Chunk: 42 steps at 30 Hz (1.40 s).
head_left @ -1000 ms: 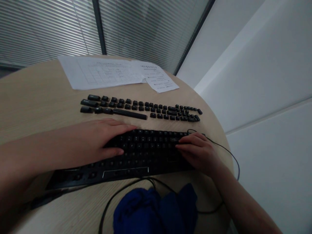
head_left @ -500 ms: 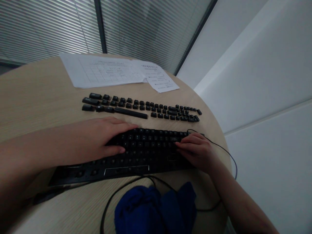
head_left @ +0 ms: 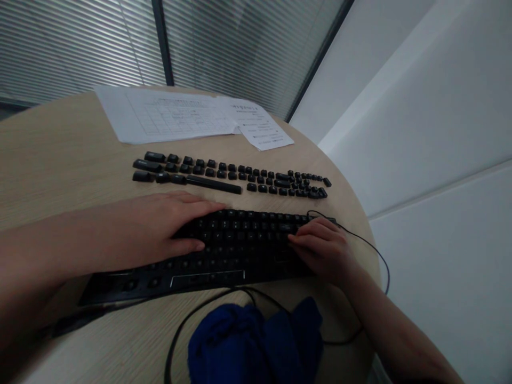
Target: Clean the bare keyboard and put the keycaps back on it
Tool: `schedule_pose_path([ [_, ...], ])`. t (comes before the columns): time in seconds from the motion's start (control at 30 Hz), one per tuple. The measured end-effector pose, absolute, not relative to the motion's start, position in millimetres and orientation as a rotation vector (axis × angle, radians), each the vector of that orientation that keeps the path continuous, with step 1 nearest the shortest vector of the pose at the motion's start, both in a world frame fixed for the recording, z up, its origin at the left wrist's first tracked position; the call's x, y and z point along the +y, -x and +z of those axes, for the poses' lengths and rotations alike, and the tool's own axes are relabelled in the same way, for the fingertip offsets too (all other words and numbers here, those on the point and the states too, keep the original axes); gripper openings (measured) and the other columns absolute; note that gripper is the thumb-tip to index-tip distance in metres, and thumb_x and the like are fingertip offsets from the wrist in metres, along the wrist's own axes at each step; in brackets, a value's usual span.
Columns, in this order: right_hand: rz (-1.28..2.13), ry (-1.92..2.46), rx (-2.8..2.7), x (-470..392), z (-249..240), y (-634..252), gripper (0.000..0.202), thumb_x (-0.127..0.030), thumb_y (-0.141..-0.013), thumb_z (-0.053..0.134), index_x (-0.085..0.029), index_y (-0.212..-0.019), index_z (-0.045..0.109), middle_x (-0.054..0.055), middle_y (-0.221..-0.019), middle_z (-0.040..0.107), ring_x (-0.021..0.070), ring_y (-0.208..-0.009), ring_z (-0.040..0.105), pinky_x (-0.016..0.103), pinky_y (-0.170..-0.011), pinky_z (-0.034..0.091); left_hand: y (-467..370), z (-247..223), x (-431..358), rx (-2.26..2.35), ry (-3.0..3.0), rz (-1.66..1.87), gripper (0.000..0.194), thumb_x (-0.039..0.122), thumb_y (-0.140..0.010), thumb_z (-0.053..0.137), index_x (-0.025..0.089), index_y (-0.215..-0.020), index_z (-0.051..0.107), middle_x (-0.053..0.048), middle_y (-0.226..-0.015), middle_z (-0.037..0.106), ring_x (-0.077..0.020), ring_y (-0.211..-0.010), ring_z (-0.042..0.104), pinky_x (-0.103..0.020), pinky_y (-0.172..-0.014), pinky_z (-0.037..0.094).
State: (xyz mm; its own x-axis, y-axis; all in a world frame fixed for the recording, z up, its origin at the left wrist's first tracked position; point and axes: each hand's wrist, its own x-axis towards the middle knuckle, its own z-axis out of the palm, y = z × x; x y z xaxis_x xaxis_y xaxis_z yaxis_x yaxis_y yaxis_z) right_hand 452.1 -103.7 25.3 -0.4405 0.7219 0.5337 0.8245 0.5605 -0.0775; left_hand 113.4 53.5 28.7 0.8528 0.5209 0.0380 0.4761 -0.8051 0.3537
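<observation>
A black keyboard [head_left: 228, 250] lies across the table, its lower rows bare of keycaps. Across its left part rests my left hand [head_left: 176, 224], thumb and fingers spread. My right hand [head_left: 320, 242] is at the keyboard's right part, with fingertips pressed together against the keys; anything between them is too small and hidden to name. Beyond the keyboard, loose black keycaps stand in rows, with a long space bar [head_left: 214, 184] among them.
White printed sheets [head_left: 172, 117] lie at the back of the round wooden table [head_left: 52, 144]. A blue cloth [head_left: 252, 344] is at the near edge, beside a black cable [head_left: 180, 328]. Window blinds and a white wall stand behind.
</observation>
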Motion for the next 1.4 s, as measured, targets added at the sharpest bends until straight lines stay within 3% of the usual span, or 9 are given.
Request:
schedule_pose_path([
  [0.17,-0.239,1.258,-2.277,-103.7,23.8,-454.4,0.01,-0.015,-0.091,0.073,-0.022,-0.098,0.075,0.005,-0.095,0.078,0.0184,-0.082,0.067,0.036,-0.08,0.058,-114.6,30.6,52.9,0.745,-2.686,0.173,0.063,0.041,-0.086,0.063,0.035,-0.149,0.055,0.0,-0.148,0.063,-0.0229,-0.132,0.06,-0.039,-0.115,0.043],
  [0.5,-0.25,1.295,-2.263,-103.5,24.8,-456.5,0.014,-0.015,-0.091,0.074,-0.024,-0.101,0.078,0.005,-0.094,0.078,0.0192,-0.081,0.067,0.038,-0.079,0.058,-114.4,34.9,51.2,0.746,-2.646,0.174,0.063,0.04,-0.087,0.064,0.032,-0.148,0.057,-0.004,-0.146,0.065,-0.0275,-0.128,0.063,-0.041,-0.112,0.044],
  [0.93,-0.277,1.292,-2.321,-105.6,24.5,-458.9,0.016,-0.016,-0.093,0.072,-0.023,-0.106,0.078,0.006,-0.102,0.08,0.0194,-0.084,0.069,0.038,-0.08,0.06,-116.3,36.8,50.3,0.756,-2.687,0.127,0.063,0.041,-0.088,0.061,0.031,-0.151,0.054,-0.005,-0.146,0.064,-0.0253,-0.128,0.062,-0.041,-0.112,0.045],
  [1.4,-0.127,1.364,-2.295,-104.9,29.8,-451.8,0.014,-0.017,-0.096,0.067,-0.024,-0.095,0.08,0.006,-0.099,0.077,0.0189,-0.083,0.066,0.037,-0.078,0.056,-115.7,34.2,51.4,0.78,-2.668,0.114,0.063,0.044,-0.088,0.062,0.033,-0.15,0.054,-0.004,-0.148,0.064,-0.0266,-0.129,0.062,-0.043,-0.113,0.045],
])
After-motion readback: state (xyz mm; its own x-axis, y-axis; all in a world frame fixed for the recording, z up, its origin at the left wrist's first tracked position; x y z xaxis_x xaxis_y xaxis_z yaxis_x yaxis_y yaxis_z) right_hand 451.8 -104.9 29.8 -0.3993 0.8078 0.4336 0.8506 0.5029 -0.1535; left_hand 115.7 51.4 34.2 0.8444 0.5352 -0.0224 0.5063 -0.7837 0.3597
